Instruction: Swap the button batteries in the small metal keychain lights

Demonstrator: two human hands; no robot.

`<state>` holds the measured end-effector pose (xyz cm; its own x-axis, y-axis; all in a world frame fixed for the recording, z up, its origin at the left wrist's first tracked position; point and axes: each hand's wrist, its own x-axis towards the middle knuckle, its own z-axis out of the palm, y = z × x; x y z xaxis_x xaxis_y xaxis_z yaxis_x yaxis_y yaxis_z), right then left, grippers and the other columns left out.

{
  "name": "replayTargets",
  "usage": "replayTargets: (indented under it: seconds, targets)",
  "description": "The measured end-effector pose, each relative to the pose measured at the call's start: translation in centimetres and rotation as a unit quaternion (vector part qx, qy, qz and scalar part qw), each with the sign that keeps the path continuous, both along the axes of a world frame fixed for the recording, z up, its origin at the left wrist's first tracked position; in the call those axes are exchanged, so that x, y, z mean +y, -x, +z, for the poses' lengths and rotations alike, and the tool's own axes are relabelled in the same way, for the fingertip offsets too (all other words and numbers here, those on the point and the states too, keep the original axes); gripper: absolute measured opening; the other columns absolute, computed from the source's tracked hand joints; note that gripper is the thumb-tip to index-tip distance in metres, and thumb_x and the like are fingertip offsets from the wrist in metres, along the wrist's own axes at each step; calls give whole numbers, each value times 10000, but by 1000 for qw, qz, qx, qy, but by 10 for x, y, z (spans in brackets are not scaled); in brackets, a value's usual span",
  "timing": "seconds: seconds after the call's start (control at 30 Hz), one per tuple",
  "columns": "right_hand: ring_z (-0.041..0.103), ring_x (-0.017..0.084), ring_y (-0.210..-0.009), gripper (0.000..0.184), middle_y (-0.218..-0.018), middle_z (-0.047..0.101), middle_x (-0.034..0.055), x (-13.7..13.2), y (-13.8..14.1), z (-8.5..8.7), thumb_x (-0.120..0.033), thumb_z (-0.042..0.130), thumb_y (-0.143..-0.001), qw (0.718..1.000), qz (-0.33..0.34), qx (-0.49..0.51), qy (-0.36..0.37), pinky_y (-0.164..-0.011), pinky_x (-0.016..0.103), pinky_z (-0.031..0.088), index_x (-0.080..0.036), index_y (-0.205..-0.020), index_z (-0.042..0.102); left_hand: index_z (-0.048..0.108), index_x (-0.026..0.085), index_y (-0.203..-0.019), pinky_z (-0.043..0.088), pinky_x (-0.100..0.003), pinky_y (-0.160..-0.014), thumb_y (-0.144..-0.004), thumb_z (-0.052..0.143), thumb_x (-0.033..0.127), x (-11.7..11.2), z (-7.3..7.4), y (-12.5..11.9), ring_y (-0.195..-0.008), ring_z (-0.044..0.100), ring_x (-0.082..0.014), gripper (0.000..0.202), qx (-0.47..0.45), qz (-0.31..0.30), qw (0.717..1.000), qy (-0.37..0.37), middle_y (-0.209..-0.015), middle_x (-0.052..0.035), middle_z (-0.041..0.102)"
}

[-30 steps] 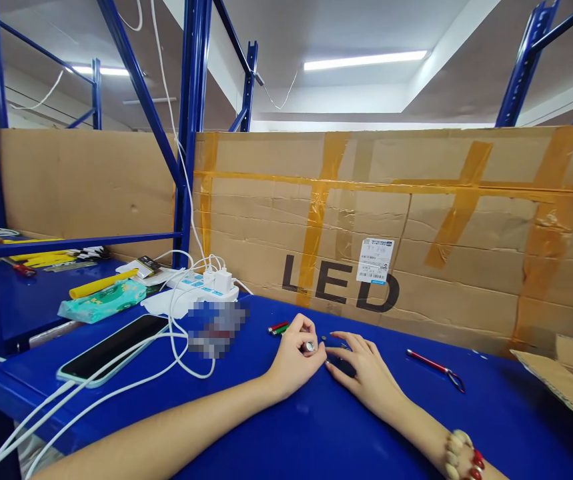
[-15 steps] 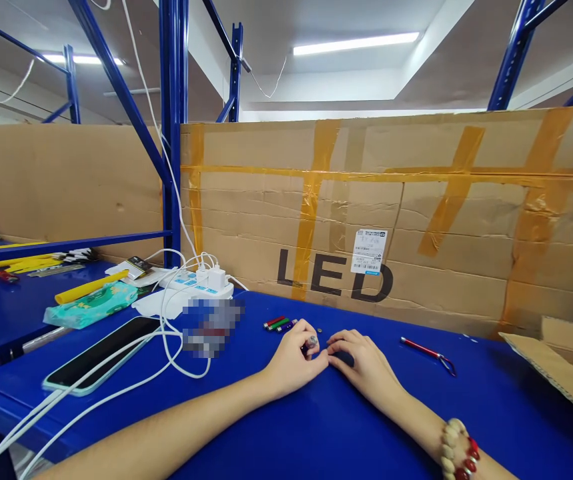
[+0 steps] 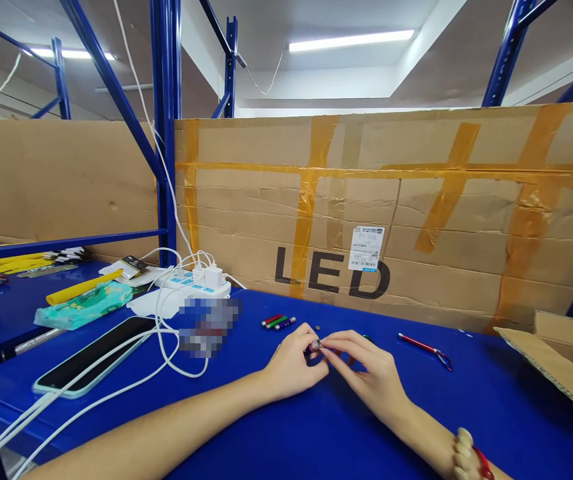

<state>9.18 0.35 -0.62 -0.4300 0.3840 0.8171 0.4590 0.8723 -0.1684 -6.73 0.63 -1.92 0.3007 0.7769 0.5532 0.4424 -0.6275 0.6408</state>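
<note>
The left hand (image 3: 293, 360) is curling round a small tube (image 3: 313, 346), thumb and fingers bent in and pinching it. The tube is lying within that hand's curl, its shiny end showing on the side toward the right hand (image 3: 373, 365). The right hand's thumb and forefinger are pointing at that end, their tips just at it; I cannot tell whether they are pinching the end, a tiny piece on it, or only touching it. Both hands are sitting low over the blue table (image 3: 286, 443).

Just beyond the left hand, three pens (image 3: 278, 323), red, green and purple, are lying side by side, apart from it. A small disc (image 3: 317, 327) is lying behind the tube, near both hands. Something dark, mostly hidden, is showing behind the right fingers. A red tool (image 3: 420, 345) with a looped end is lying to the right of the right hand, and a phone (image 3: 95, 357) is resting well to the left.
</note>
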Motion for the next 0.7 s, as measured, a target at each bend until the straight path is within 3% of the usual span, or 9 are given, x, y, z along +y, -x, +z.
replayTargets:
  seconds: [0.13,0.27,0.47,0.7]
  targets:
    - [631,142,-773,188,-891,659,45,2,0,-1,-257,475,-860,1000,14,-9,25,-642,237,535,-232,-855,662,385,173,-608,308,-208,-505,-647,506,113,-1,1,-1,-608,406,-105,141,4,-26,1000,1,-702,19,392]
    - [618,126,-726,174,-921,636,49,1,2,-1,-275,478,-858,998,8,-19,53,-522,197,502,-220,-874,642,363,175,-597,300,-220,-523,-643,490,90,-2,4,-1,-604,384,-108,160,7,-32,999,-2,-678,24,364]
    - [572,88,-600,163,-902,605,20,2,0,3,-327,461,-853,989,-112,3,98,-488,187,463,-222,-903,575,278,189,-598,295,-240,-573,-656,452,54,0,5,-1,-607,359,-114,227,-13,33,999,-2,-662,35,350]
    - [574,96,-564,159,-950,618,-13,19,-14,1,-306,502,-802,966,-207,-85,126,-480,218,453,-278,-873,641,314,193,-662,291,-237,-574,-683,411,52,1,6,0,-612,358,-115,172,-27,64,996,48,-695,35,377]
